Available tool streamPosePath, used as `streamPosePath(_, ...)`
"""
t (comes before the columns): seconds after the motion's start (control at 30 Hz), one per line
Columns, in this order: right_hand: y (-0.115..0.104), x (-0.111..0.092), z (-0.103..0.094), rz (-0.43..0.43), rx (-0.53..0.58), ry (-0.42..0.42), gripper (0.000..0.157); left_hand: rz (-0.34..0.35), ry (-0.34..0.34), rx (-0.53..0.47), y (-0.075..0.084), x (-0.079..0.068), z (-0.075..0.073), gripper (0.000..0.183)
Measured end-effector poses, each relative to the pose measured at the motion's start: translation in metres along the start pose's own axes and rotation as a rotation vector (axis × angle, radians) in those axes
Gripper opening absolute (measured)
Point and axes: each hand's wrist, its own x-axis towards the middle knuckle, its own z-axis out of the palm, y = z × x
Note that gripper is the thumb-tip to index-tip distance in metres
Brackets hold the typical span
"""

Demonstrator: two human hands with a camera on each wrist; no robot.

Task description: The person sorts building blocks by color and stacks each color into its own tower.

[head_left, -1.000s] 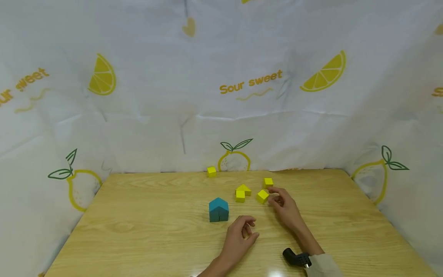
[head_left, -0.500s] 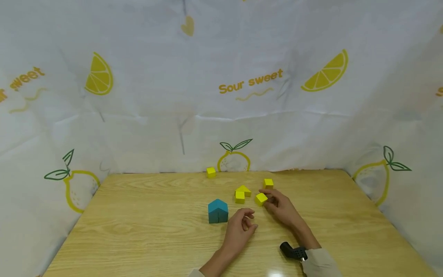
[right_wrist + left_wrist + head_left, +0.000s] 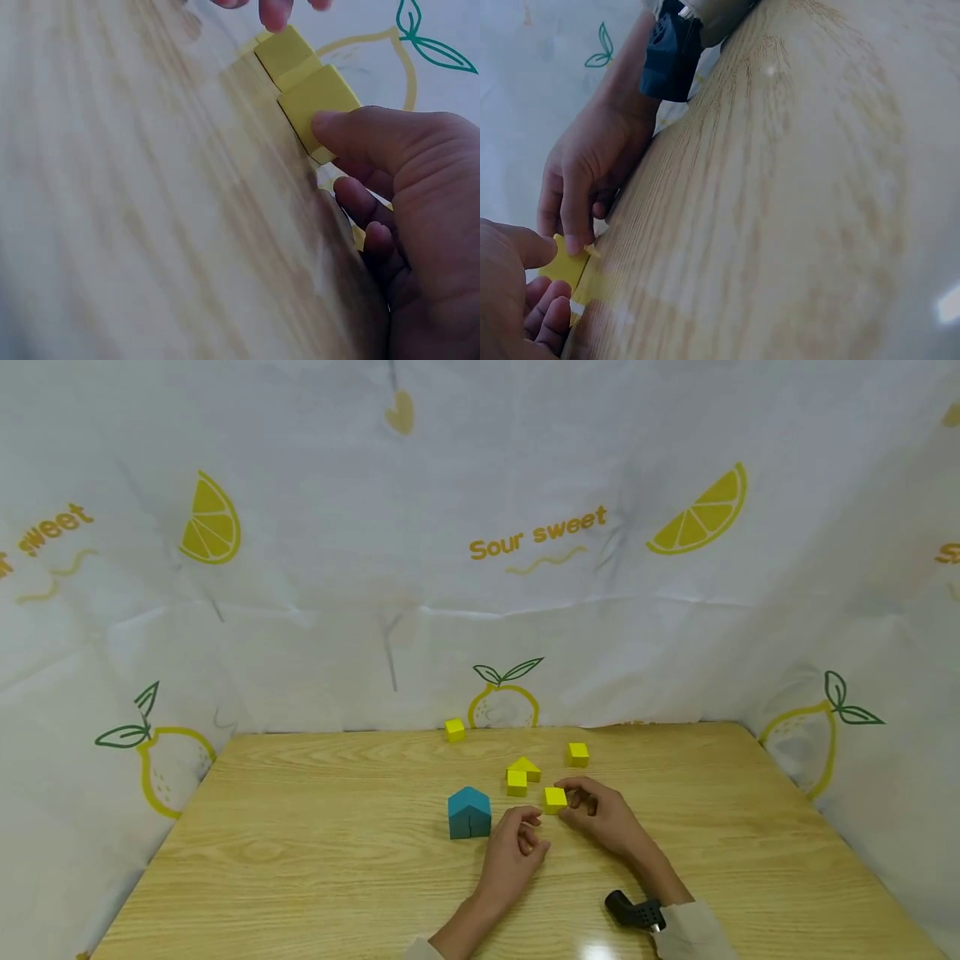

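Note:
My right hand [image 3: 603, 818] pinches a yellow cube [image 3: 555, 800] between thumb and fingers on its right side; the cube sits on the table. In the right wrist view the thumb lies against a face of this cube [image 3: 315, 112]. My left hand [image 3: 510, 860] holds nothing, its fingers loosely bent, just right of a blue house-shaped block stack [image 3: 468, 817]. That stack has a peaked top and a vertical seam down its front. Behind the two hands, another yellow cube [image 3: 517, 784] stands in front of a yellow triangular block [image 3: 527, 768].
Farther back on the wooden table [image 3: 315, 860] are a yellow cube [image 3: 577, 755] at the right and another yellow cube [image 3: 454, 730] near the back edge. A lemon-print cloth [image 3: 337, 568] hangs behind. A black device [image 3: 635, 911] is strapped at the right wrist.
The right hand has moved left and slightly nearer, bringing the yellow cube along and turning it squarer to the view. The left hand has moved a little forward, closer to the blue stack.

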Motion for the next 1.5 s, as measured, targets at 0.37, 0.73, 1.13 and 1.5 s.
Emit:
streamPosePath(0.37,-0.005,-0.016,0.006,0.01,0.051,-0.085,0.035,-0.045,-0.003,0.084,-0.002,-0.001,0.0,0.041)
streamPosePath(0.73,-0.016,-0.032,0.013,-0.014,0.073,-0.135,0.034,-0.039,0.002,0.176,0.001,-0.012,-0.002,0.039)
streamPosePath(1.13,-0.068,-0.042,0.011,-0.018,0.099,-0.151,0.031,-0.034,-0.036,0.183,0.009,-0.026,-0.018,0.036)
streamPosePath(1.5,-0.052,-0.044,0.023,-0.088,0.084,-0.14,0.035,-0.043,-0.048,0.168,0.012,-0.031,-0.027,0.036)
